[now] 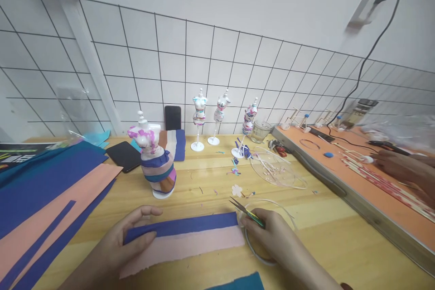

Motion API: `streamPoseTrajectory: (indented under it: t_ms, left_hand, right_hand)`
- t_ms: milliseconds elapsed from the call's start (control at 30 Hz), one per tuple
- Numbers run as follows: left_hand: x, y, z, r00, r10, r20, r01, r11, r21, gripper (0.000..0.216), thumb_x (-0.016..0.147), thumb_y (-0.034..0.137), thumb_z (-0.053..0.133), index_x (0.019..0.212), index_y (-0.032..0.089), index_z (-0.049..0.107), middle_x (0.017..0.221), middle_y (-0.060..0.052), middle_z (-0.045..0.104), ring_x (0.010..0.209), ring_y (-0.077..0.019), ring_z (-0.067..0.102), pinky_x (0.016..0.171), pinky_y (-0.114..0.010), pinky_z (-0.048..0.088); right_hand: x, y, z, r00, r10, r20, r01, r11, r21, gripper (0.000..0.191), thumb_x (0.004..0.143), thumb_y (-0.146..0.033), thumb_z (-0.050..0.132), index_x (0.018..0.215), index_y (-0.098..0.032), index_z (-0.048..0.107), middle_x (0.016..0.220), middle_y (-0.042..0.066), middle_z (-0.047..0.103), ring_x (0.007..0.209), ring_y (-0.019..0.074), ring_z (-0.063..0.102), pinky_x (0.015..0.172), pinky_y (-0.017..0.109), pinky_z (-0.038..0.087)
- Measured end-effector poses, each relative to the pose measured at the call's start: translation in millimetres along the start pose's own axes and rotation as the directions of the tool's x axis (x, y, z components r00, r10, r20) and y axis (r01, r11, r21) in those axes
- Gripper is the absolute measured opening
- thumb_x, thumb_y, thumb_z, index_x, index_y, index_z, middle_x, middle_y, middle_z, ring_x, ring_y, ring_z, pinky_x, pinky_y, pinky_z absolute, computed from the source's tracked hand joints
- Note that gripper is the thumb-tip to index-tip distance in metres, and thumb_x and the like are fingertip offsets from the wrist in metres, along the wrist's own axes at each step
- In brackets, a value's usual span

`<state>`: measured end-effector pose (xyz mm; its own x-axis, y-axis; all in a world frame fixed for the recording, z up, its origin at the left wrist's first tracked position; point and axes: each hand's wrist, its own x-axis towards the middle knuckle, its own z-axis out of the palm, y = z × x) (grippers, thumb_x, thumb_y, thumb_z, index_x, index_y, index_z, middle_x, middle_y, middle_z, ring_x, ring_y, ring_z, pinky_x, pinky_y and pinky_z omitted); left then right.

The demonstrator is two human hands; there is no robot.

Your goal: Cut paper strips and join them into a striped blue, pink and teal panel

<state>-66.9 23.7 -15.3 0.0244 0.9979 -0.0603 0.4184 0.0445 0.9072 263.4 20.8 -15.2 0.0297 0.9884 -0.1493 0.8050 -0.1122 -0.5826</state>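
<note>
Fingers [140, 241] of your left hand [115, 247] pinch the left end of the blue strip [190, 225], thumb above, index below. The strip lies flat on the wooden table [340, 240], its long axis running left to right, with a pink strip [190, 247] along its lower edge. Your right hand [273, 233], closed on small scissors [246, 212], sits at the right end, blades angled up-left. A dressed mannequin [157, 163] stands behind.

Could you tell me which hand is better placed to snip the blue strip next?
Right, probably: the right hand holds the scissors at the right end of the blue strip, while the left hand pins its left end.
</note>
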Motion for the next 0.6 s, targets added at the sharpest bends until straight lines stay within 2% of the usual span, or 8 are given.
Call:
streamPoseTrajectory:
  t_ms: [233, 433, 600]
  left_hand:
    - [0.2, 3.7, -3.4, 0.999, -0.026, 0.019, 0.025, 0.999, 0.020, 0.035, 0.069, 0.052, 0.062, 0.094, 0.028, 0.066, 0.107, -0.003, 0.067, 0.114, -0.0301, 0.053, 0.096, -0.038, 0.043]
    - [0.9, 6.2, -5.8, 0.999, -0.032, 0.027, 0.031, 0.999, 0.030, 0.034, 0.066, 0.053, 0.065, 0.092, 0.030, 0.068, 0.107, -0.003, 0.068, 0.116, -0.0310, 0.051, 0.098, -0.038, 0.041]
    - [2.3, 7.6, -7.0, 0.999, -0.028, 0.015, 0.028, 0.999, 0.047, 0.035, 0.066, 0.055, 0.065, 0.090, 0.029, 0.069, 0.106, -0.003, 0.068, 0.115, -0.0301, 0.053, 0.100, -0.038, 0.039]
  right_hand:
    - [1.4, -9.8, 7.8, 0.999, -0.021, -0.049, 0.019, 0.999, -0.042, 0.026, 0.085, -0.030, 0.044, 0.065, -0.019, 0.056, 0.063, 0.001, 0.065, 0.061, 0.0174, 0.058, 0.053, 0.023, 0.032]
    - [-1.4, -6.6, 4.4, 0.994, -0.021, -0.108, 0.010, 0.995, -0.099, 0.017, 0.078, -0.020, 0.046, 0.063, -0.020, 0.053, 0.061, 0.001, 0.064, 0.061, 0.0180, 0.058, 0.054, 0.023, 0.031]
    - [-3.8, -3.8, 2.9, 0.991, -0.030, -0.128, 0.016, 0.994, -0.106, 0.019, 0.082, -0.023, 0.044, 0.064, -0.021, 0.053, 0.062, 0.002, 0.064, 0.061, 0.0186, 0.058, 0.055, 0.024, 0.032]
